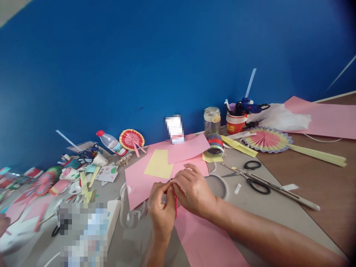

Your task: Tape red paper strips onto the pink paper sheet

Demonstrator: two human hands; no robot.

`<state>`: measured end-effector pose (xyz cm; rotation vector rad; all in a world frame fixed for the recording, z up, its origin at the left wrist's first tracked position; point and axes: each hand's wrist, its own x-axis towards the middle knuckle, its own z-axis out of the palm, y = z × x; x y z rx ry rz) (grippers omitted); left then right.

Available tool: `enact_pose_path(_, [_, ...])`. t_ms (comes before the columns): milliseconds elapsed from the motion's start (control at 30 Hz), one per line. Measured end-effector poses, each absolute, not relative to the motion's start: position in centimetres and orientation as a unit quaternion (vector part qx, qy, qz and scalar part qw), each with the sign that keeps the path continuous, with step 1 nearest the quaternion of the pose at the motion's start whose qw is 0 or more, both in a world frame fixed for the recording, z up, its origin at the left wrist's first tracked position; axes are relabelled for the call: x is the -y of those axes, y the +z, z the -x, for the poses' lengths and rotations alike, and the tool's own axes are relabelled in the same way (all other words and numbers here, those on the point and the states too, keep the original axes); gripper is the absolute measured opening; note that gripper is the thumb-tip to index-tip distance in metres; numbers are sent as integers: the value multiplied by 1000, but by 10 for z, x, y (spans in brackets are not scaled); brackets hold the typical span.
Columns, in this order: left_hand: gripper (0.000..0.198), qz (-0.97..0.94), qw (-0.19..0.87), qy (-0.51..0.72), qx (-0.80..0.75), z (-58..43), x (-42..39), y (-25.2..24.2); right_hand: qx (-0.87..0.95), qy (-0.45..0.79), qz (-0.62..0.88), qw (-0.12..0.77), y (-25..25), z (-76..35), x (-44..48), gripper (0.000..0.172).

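Observation:
My left hand (162,209) and my right hand (194,189) meet at the middle, fingertips pinched together on a narrow red strip (176,207). Most of that strip is hidden behind the fingers, so its full shape does not show. Below the hands lies a long pink paper sheet (207,237). Just beyond them, a yellow paper piece (158,164) rests on more pink paper (136,185). Black-handled scissors (254,181) lie to the right of my right hand, beside a long metal tool (289,194).
Pleated paper fans (268,139) lie right; another fan (132,141) leans against the blue wall (178,66). A clear jar (212,120), stacked red cups (236,124) and a bottle (111,142) stand at the back. Tape rolls (215,144) sit before the jar. Craft clutter (46,181) fills the left.

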<state>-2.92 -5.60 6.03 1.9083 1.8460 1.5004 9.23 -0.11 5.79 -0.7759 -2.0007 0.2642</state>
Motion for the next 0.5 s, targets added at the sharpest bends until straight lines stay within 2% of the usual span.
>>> enact_pose_path(500, [15,-604,101,494,-617,32,54,63,747,338,343,458,65,-94,-5,21])
